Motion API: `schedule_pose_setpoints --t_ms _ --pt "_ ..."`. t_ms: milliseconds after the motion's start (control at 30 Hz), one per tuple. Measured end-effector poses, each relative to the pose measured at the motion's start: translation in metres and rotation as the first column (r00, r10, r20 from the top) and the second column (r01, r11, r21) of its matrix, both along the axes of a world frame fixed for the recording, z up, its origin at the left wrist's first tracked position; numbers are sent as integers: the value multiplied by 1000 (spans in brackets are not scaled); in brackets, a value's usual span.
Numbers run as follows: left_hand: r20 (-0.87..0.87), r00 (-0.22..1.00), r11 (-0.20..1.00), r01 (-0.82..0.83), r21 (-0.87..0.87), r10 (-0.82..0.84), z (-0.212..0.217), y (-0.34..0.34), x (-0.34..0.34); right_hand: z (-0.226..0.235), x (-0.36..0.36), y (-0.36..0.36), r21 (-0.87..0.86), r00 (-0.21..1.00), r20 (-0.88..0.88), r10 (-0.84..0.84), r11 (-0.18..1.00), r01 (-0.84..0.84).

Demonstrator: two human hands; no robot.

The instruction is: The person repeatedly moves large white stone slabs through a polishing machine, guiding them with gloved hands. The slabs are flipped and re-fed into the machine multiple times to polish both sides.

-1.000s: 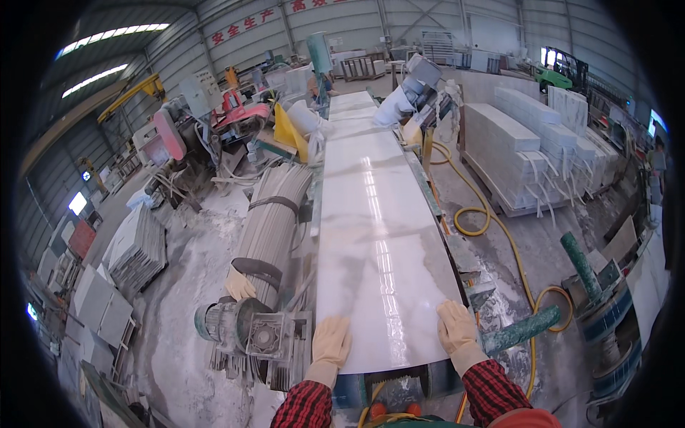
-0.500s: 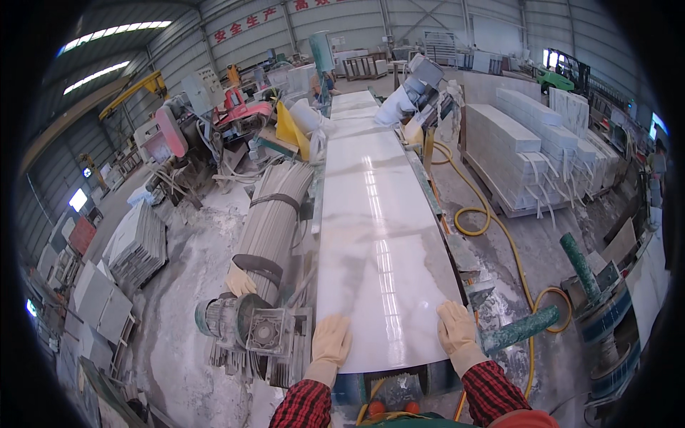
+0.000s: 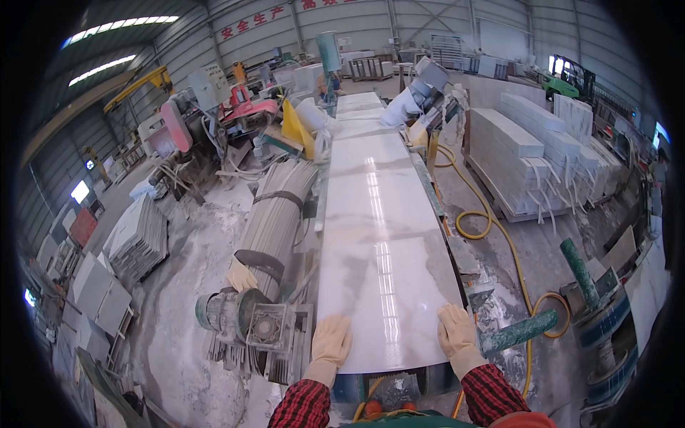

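Note:
A long, glossy white stone slab lies on a conveyor line that runs away from me. My left hand, in a pale work glove, rests flat on the slab's near left corner. My right hand, gloved the same way, lies flat on the near right corner. Neither hand grips anything. My sleeves are red and black plaid. More slabs follow farther up the line.
A ribbed grey roller with a motor stands left of the line. A yellow hose coils on the wet floor to the right, beside green rollers. Stacked white stone blocks stand at right, and grey tile stacks at left.

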State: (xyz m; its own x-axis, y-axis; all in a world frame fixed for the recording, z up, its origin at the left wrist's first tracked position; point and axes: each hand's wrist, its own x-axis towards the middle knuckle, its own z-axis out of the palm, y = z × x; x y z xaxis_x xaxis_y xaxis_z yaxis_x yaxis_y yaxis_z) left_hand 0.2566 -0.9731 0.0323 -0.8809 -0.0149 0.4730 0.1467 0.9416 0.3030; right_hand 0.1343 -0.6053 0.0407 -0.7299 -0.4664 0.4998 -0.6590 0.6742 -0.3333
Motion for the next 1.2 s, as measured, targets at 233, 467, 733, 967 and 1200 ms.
schedule_pose_setpoints --t_ms 233,467,733,967,1200 --pt "-43 999 1000 -16 -3 15 2 4 8 -2 2 0 -34 997 -70 38 999 -41" --pt "-37 998 998 -44 40 46 14 10 11 -12 3 2 -11 986 -158 54 998 -57" --pt "-92 994 993 -41 110 52 9 11 16 -29 0 13 13 975 -201 92 996 -91" --pt "-55 995 985 -79 154 88 6 7 24 -22 9 10 46 990 -84 109 993 -105" --pt "-161 983 986 -64 152 89 5 6 28 -28 13 9 48 992 -73 103 994 -100"
